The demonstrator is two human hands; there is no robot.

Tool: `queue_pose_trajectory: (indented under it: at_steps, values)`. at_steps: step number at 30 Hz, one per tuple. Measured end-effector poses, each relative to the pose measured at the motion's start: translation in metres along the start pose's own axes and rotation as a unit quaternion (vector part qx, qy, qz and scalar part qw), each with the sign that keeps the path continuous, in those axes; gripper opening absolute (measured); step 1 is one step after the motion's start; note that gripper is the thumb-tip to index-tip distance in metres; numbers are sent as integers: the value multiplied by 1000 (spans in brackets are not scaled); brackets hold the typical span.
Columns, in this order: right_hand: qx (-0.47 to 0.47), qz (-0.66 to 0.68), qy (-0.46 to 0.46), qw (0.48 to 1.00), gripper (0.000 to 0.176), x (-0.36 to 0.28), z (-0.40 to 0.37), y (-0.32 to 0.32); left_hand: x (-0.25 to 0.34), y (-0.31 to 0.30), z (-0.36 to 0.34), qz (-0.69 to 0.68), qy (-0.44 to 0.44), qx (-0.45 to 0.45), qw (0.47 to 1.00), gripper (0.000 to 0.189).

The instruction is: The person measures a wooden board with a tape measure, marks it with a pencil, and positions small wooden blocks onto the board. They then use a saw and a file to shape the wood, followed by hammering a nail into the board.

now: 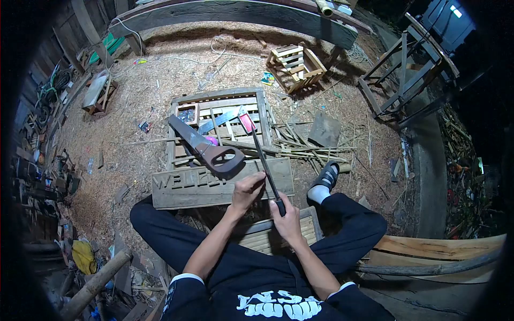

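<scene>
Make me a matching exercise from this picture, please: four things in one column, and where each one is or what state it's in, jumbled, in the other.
Things:
1. Handsaw
2. Slatted wooden crate
3. Black-handled tool
4. Strapped sandal

Places and states:
A. Held in the right grip
B. Worn over a white sock
C. Lying with its handle overlapping the lettered board
D. Nearest of the four to the thick wooden beam

Right pairs: 1-C, 2-D, 3-A, 4-B.
</scene>
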State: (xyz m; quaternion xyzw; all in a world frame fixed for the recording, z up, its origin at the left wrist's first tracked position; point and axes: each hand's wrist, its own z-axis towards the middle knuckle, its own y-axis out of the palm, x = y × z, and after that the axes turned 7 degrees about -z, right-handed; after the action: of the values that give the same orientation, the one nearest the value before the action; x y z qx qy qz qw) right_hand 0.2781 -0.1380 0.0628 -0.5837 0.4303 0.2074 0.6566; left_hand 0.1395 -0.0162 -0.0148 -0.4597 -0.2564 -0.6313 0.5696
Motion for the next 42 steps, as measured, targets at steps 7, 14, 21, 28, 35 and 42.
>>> queue_pose_trajectory:
  at_steps: [7,14,21,28,35,42]
  values:
    - [-20,-19,13,1000,44,-8,2,-9,1,0,0,-18,-14,-10,1000,31]
    - [35,-25,-40,998,41,18,3,7,-5,3,-2,-26,-37,-11,999,27]
    - [17,6,-21,1000,38,8,0,6,2,0,-2,-24,-44,-15,999,26]
    - [4,3,-27,1000,36,11,-2,2,-2,-1,2,-20,-28,-20,999,28]
    - [-27,3,13,1000,46,13,1,0,4,-2,1,-13,-28,-22,999,29]
    - [-9,2,0,1000,40,18,3,5,-2,-1,1,-25,-28,-20,999,29]
